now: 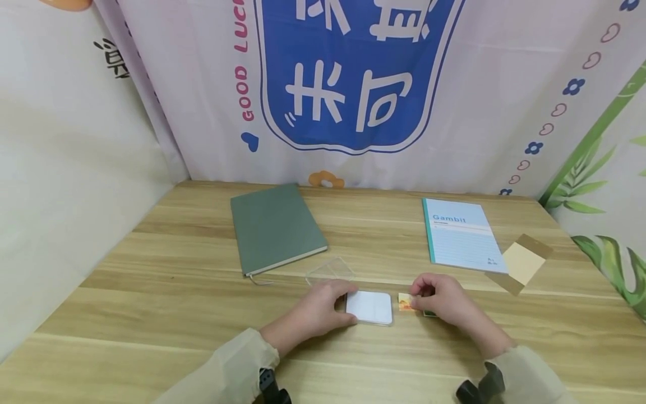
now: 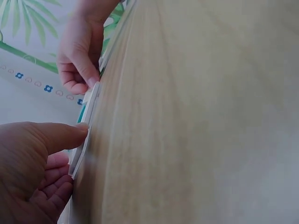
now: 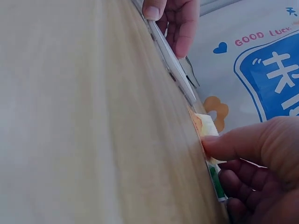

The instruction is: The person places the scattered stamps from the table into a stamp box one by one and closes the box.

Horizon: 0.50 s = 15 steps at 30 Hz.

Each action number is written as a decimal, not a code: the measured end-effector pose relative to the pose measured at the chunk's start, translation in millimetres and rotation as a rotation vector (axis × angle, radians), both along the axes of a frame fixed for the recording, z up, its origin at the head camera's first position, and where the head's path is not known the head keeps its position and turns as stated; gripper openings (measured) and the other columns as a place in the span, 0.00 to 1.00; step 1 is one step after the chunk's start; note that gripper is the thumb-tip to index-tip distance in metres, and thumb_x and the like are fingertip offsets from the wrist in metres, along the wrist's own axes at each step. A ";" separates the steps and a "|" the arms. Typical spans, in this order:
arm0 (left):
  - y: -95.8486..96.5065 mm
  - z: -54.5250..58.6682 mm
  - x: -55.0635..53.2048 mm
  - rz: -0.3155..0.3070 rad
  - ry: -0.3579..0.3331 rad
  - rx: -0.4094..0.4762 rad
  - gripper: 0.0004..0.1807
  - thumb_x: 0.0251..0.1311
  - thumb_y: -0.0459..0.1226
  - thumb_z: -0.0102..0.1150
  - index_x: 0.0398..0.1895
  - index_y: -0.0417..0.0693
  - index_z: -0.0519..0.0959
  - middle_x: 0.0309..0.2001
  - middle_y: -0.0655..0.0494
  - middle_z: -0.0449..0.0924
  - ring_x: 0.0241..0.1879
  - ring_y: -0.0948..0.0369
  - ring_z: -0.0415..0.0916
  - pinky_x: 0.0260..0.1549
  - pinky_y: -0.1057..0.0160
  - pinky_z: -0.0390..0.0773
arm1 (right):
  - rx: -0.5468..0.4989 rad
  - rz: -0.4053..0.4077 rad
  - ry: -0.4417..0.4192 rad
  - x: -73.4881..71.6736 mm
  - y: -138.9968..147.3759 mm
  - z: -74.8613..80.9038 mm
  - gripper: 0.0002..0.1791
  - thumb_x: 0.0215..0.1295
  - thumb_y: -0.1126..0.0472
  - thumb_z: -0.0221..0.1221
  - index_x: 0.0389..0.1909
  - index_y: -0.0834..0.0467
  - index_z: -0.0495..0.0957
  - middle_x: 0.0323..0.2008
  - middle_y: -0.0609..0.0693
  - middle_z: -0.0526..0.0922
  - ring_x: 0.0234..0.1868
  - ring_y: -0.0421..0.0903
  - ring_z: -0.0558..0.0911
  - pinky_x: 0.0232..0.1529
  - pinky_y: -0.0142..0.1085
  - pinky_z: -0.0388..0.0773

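Beige sleeves [image 1: 222, 365], bearing dark wrist-mounted devices [image 1: 272, 388], lie nearest the head camera and lead to the left hand [image 1: 320, 311], whose thumb and fingers grip the left end of a white rectangular case [image 1: 370, 307] on the wooden table [image 1: 176, 314]. Right hand [image 1: 444, 300]: thumb and forefinger pinch a small yellow-orange paper piece [image 1: 405, 302], located just beside the case's right edge and apart from it, with a green piece [image 3: 216, 183] below that hand. Beyond the left hand lies a clear plastic piece [image 1: 330, 269], near a dark green notebook [image 1: 277, 227].
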<state>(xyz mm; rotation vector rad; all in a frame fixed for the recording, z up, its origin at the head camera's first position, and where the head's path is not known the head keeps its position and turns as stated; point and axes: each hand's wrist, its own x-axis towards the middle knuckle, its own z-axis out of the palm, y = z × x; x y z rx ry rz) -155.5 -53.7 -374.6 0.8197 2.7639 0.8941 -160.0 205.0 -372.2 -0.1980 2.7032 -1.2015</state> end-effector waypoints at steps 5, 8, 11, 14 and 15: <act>-1.3 -2.4 2.2 -0.005 0.024 0.008 0.26 0.48 0.39 0.69 0.52 0.43 0.77 0.55 0.50 0.76 0.58 0.54 0.70 0.58 0.56 0.69 | 0.055 0.015 -0.024 -4.5 -1.5 5.1 0.02 0.56 0.67 0.61 0.29 0.58 0.78 0.28 0.48 0.76 0.32 0.45 0.71 0.34 0.34 0.70; -1.8 -3.9 3.4 0.002 0.028 0.024 0.26 0.48 0.38 0.69 0.52 0.42 0.76 0.55 0.49 0.76 0.58 0.53 0.70 0.58 0.55 0.69 | 0.079 0.022 -0.050 -6.8 -3.0 10.6 0.02 0.56 0.67 0.60 0.30 0.58 0.78 0.29 0.49 0.77 0.33 0.45 0.72 0.36 0.35 0.70; -1.8 -4.7 3.9 0.005 0.036 0.050 0.25 0.47 0.37 0.69 0.51 0.41 0.77 0.55 0.48 0.76 0.57 0.53 0.70 0.57 0.55 0.70 | 0.088 0.017 -0.068 -9.6 -4.2 15.7 0.01 0.56 0.66 0.61 0.30 0.58 0.78 0.30 0.49 0.77 0.34 0.45 0.72 0.36 0.35 0.71; -1.7 -5.2 4.0 0.004 0.041 0.068 0.25 0.47 0.36 0.69 0.50 0.40 0.77 0.53 0.47 0.77 0.56 0.53 0.71 0.56 0.56 0.71 | 0.073 0.024 -0.085 -11.8 -4.1 19.4 0.02 0.57 0.66 0.61 0.30 0.59 0.78 0.30 0.49 0.77 0.34 0.45 0.72 0.36 0.35 0.70; -1.8 -5.3 4.0 0.004 0.040 0.071 0.24 0.47 0.36 0.69 0.50 0.40 0.77 0.53 0.47 0.77 0.56 0.53 0.71 0.56 0.56 0.71 | 0.061 0.025 -0.094 -12.4 -3.9 20.1 0.02 0.56 0.66 0.61 0.30 0.59 0.78 0.30 0.50 0.77 0.33 0.45 0.72 0.35 0.35 0.71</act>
